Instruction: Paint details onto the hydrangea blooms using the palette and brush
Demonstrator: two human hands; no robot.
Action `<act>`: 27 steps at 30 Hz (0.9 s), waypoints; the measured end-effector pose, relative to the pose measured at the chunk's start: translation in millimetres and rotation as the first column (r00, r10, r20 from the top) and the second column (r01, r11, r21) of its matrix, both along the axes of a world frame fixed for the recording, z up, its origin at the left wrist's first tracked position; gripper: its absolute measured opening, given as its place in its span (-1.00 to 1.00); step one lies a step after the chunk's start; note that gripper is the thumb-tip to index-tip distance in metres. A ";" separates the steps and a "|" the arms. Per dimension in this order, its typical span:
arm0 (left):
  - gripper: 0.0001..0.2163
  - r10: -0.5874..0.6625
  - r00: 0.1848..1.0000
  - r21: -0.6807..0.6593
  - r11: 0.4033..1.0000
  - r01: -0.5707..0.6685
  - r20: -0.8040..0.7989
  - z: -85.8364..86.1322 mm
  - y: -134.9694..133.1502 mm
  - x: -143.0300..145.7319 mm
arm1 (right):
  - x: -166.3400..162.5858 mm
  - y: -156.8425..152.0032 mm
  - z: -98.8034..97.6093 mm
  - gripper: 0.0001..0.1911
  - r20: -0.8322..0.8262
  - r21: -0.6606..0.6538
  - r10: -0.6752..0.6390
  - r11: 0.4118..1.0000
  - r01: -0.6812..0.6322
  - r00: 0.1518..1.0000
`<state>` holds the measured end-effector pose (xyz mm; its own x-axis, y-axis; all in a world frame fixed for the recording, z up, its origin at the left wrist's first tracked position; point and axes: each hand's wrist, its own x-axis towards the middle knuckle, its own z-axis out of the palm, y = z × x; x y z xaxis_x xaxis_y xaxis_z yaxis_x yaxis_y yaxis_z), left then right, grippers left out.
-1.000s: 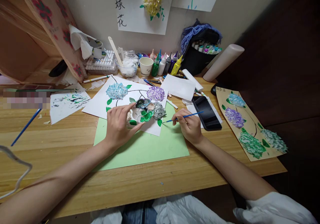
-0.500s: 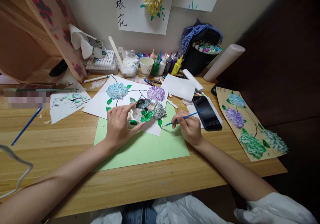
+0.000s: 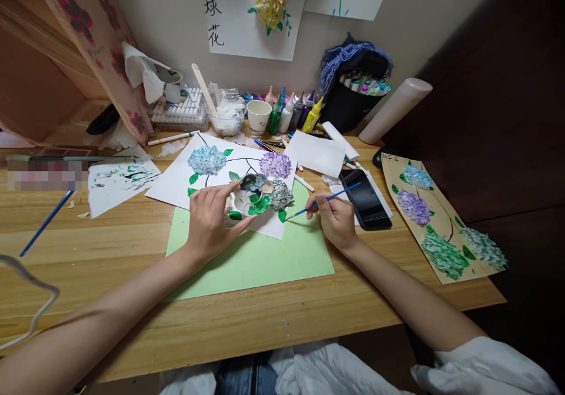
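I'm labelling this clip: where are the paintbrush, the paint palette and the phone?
paintbrush (image 3: 344, 192), head view, on the blue handle.
paint palette (image 3: 255, 199), head view, on its paint-covered middle.
phone (image 3: 365, 199), head view, on the dark screen.

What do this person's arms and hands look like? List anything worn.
The left hand and right hand are bare: no gloves, rings or watch visible. Both forearms are uncovered. A white sleeve covers the right upper arm; the left arm shows none.
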<state>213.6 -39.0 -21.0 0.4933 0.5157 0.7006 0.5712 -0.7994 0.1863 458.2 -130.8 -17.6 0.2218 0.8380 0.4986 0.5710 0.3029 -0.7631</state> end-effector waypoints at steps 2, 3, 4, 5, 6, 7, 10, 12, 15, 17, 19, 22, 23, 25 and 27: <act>-0.40 -0.004 1.000 -0.006 1.000 0.004 0.002 -0.2 0.0 0.0 | 0.7 0.7 0.3 -0.59 -0.003 0.001 -0.016 1.000 0.016 1.000; -0.40 -0.008 1.000 -0.006 1.000 0.008 0.004 -0.2 0.0 0.0 | 0.8 0.7 0.6 -0.59 -0.006 0.006 -0.023 1.000 0.023 1.000; -0.40 -0.010 1.000 -0.005 1.000 0.010 0.005 -0.1 0.0 0.1 | 0.8 0.6 0.9 -0.59 -0.010 0.015 -0.029 0.999 0.029 1.000; -0.41 -0.010 1.000 -0.002 1.000 0.010 0.006 0.0 0.0 0.1 | 0.7 0.3 1.2 -0.59 -0.016 0.023 -0.030 0.999 0.031 0.999; -0.41 -0.009 1.000 0.002 1.000 0.009 0.006 0.3 0.1 0.1 | 0.6 -0.1 1.4 -0.59 -0.023 0.031 -0.025 0.999 0.026 0.999; -0.42 -0.007 1.000 0.006 1.000 0.007 0.006 0.5 0.1 0.0 | 0.5 -0.5 1.5 -0.59 -0.030 0.038 -0.012 0.999 0.013 0.999; -0.42 -0.007 1.000 0.003 1.000 0.007 0.010 1.1 0.1 -0.1 | 0.4 -0.7 1.1 -0.59 -0.038 0.029 0.045 0.999 -0.044 0.998; -0.42 -0.011 1.000 -0.007 1.000 0.011 0.014 1.2 -0.1 0.0 | 0.9 0.2 0.4 -0.59 -0.030 0.010 0.054 0.998 -0.054 0.998; -0.41 -0.009 1.000 -0.013 1.000 0.010 0.010 1.0 -0.6 0.1 | 2.7 2.1 -0.8 -0.58 -0.005 0.005 0.006 1.000 -0.006 1.000; -0.41 -0.003 1.000 -0.010 1.000 0.003 0.006 0.8 -0.8 0.2 | 4.2 2.6 -1.5 -0.59 0.019 0.020 -0.029 0.999 0.028 0.999; -0.41 0.004 1.000 -0.008 1.000 -0.004 0.001 0.6 -0.8 0.0 | 5.2 2.1 -1.8 -0.59 0.032 0.042 -0.044 0.998 0.043 0.999; -0.43 0.004 1.000 -0.012 1.000 -0.004 -0.001 0.4 -0.7 -0.3 | 5.2 0.7 -0.9 -0.58 0.036 0.083 -0.050 0.995 0.047 0.998; -0.43 0.003 1.000 -0.016 1.000 -0.003 -0.001 0.4 -0.7 -0.4 | 4.9 0.3 -0.3 -0.58 0.043 0.096 -0.049 0.994 0.045 0.998; -0.43 0.002 1.000 -0.018 1.000 -0.002 0.000 0.4 -0.6 -0.5 | 3.9 0.2 0.9 -0.59 0.070 0.122 -0.042 0.992 0.033 0.997; -0.43 0.007 1.000 -0.011 1.000 -0.007 -0.001 0.4 -0.5 -0.5 | 3.0 0.4 1.9 -0.60 0.109 0.139 -0.024 0.990 0.008 0.994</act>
<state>213.1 -39.5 -20.6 0.4901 0.5269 0.6944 0.5769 -0.7932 0.1947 461.1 -130.4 -15.7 0.1722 0.7560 0.6315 0.6545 0.3913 -0.6469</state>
